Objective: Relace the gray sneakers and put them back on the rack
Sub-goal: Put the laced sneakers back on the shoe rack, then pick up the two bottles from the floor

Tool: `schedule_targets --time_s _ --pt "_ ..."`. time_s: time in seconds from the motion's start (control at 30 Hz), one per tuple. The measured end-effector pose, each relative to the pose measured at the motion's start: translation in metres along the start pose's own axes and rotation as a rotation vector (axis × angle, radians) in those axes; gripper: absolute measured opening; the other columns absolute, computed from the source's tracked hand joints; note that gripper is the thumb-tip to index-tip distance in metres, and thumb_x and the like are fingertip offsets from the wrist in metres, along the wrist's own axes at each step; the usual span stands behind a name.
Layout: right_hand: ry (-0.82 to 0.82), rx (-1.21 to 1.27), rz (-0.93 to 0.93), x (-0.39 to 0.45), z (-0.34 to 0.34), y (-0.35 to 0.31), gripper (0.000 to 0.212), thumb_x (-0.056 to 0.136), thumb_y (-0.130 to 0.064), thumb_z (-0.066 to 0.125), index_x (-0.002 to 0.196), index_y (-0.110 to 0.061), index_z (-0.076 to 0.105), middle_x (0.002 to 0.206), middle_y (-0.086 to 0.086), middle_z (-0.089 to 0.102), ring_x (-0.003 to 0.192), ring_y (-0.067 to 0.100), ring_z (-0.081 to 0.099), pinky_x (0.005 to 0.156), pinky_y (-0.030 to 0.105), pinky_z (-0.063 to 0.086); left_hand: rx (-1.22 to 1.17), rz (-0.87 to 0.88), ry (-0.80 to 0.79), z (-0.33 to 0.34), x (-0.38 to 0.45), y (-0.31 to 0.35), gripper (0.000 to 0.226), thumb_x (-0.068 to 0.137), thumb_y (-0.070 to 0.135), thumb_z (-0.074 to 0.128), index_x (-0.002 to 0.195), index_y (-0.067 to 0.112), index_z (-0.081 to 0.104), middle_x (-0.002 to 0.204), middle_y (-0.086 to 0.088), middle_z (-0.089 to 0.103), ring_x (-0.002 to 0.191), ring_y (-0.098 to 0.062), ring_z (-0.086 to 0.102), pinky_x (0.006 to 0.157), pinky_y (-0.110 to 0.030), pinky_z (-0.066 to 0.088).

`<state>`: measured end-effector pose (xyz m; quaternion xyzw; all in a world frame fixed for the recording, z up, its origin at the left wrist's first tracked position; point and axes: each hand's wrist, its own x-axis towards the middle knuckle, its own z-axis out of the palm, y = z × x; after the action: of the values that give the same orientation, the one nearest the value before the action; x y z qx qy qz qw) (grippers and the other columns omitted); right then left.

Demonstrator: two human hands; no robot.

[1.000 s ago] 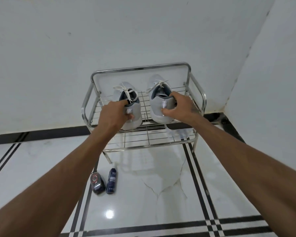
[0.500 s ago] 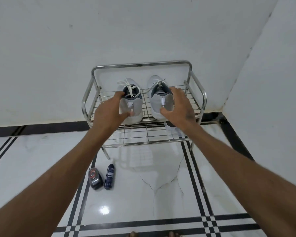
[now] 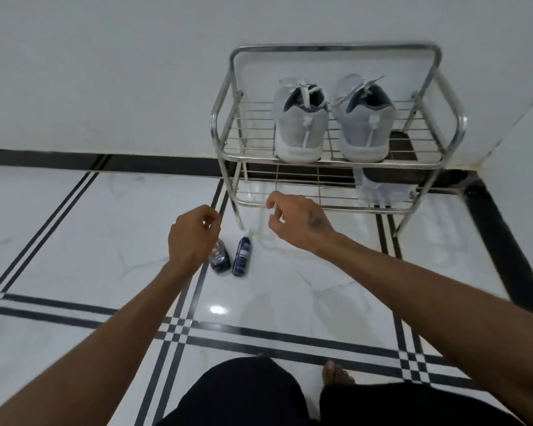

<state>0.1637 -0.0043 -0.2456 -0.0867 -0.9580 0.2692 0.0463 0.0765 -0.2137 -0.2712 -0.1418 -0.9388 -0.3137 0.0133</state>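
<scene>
Two gray sneakers with white laces stand side by side, heels toward me, on the top shelf of a metal wire rack (image 3: 336, 47). The left sneaker (image 3: 300, 124) and the right sneaker (image 3: 365, 121) are both free of my hands. My left hand (image 3: 193, 238) hovers low over the floor, below and left of the rack, fingers loosely curled around nothing. My right hand (image 3: 296, 221) hangs in front of the rack's lower shelf edge, fingers apart and holding nothing.
A dark round tin (image 3: 220, 259) and a blue bottle (image 3: 241, 255) lie on the white tiled floor by the rack's front left leg. Walls stand behind and to the right of the rack. My knees and a bare foot (image 3: 336, 373) show at the bottom.
Both hands have let go of the sneaker heels and drawn back toward me and down. The view has shifted, so the rack now sits to the right.
</scene>
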Motion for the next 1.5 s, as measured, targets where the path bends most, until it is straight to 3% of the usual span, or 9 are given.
schedule_targets --time_s 0.17,0.23,0.33,0.5,0.67,0.77,0.9,1.17,1.5 --pt "-0.289 0.103 0.271 0.036 0.067 0.017 0.031 0.09 -0.042 0.058 0.113 -0.021 0.058 0.111 0.004 0.063 0.098 0.026 0.061 0.077 0.03 0.048 -0.012 -0.268 -0.135 0.041 0.019 -0.041 0.007 0.087 0.023 0.063 0.091 0.024 0.068 0.088 0.01 0.067 0.092 -0.018 0.064 0.077 -0.026 0.039" --pt "-0.399 0.095 0.319 0.053 0.101 0.027 0.04 0.092 -0.045 0.056 0.118 -0.015 0.057 0.12 0.01 0.061 0.107 0.029 0.059 0.082 0.032 0.048 0.013 -0.366 -0.188 0.068 0.03 -0.063 0.013 0.088 0.03 0.062 0.099 0.023 0.065 0.098 0.005 0.067 0.096 -0.022 0.061 0.08 -0.028 0.039" --pt "-0.495 0.134 0.409 0.085 0.158 0.048 0.048 0.092 -0.047 0.055 0.123 -0.01 0.053 0.124 0.011 0.059 0.111 0.031 0.057 0.081 0.031 0.045 0.094 -0.459 -0.254 0.119 0.051 -0.098 0.043 0.091 0.045 0.058 0.122 0.016 0.055 0.122 -0.007 0.059 0.112 -0.03 0.057 0.09 -0.035 0.041" --pt "-0.394 0.224 0.599 0.119 0.235 0.064 0.062 0.088 -0.052 0.062 0.127 -0.007 0.046 0.126 0.012 0.057 0.114 0.033 0.058 0.082 0.034 0.045 0.103 -0.607 -0.313 0.177 0.075 -0.131 0.09 0.078 0.059 0.071 0.139 0.002 0.038 0.135 -0.018 0.047 0.124 -0.036 0.05 0.1 -0.041 0.043" --pt "-0.307 0.238 0.664 0.124 0.272 0.059 0.061 0.08 -0.041 0.076 0.124 -0.01 0.047 0.124 0.01 0.057 0.112 0.032 0.059 0.089 0.036 0.047 0.031 -0.591 -0.283 0.188 0.078 -0.147 0.063 0.064 0.052 0.071 0.11 0.011 0.056 0.102 -0.006 0.065 0.095 -0.027 0.065 0.079 -0.039 0.055" --pt "-0.308 0.31 0.66 0.116 0.261 0.045 0.053 0.079 -0.029 0.078 0.119 -0.011 0.048 0.118 0.009 0.057 0.105 0.031 0.06 0.085 0.034 0.048 -0.027 -0.612 -0.237 0.162 0.07 -0.133 0.057 0.068 0.038 0.075 0.114 0.014 0.05 0.103 -0.004 0.06 0.091 -0.025 0.062 0.077 -0.037 0.052" --pt "-0.282 0.354 0.529 0.08 0.205 0.005 0.043 0.081 -0.016 0.073 0.113 -0.018 0.044 0.11 0.0 0.048 0.089 0.025 0.058 0.073 0.04 0.056 -0.083 -0.65 -0.14 0.094 0.041 -0.098 0.069 0.072 0.037 0.076 0.131 0.026 0.041 0.111 -0.001 0.059 0.094 -0.022 0.06 0.081 -0.038 0.052" --pt "-0.245 0.409 0.207 0.07 -0.036 -0.167 0.048 0.084 -0.017 0.072 0.124 -0.022 0.046 0.116 -0.004 0.049 0.097 0.014 0.059 0.082 0.032 0.056 -0.196 -0.69 0.026 -0.169 0.015 0.046 0.063 0.078 0.037 0.075 0.131 0.039 0.04 0.114 0.017 0.062 0.098 -0.008 0.062 0.086 -0.033 0.052" --pt "0.024 0.426 -0.073 0.187 -0.344 -0.421 0.053 0.084 -0.023 0.073 0.13 -0.026 0.047 0.118 -0.008 0.053 0.096 0.005 0.058 0.081 0.029 0.054 -0.115 -0.422 0.202 -0.508 0.139 0.205 0.076 0.076 0.052 0.071 0.142 0.042 0.034 0.122 0.013 0.059 0.108 -0.01 0.059 0.085 -0.033 0.05"
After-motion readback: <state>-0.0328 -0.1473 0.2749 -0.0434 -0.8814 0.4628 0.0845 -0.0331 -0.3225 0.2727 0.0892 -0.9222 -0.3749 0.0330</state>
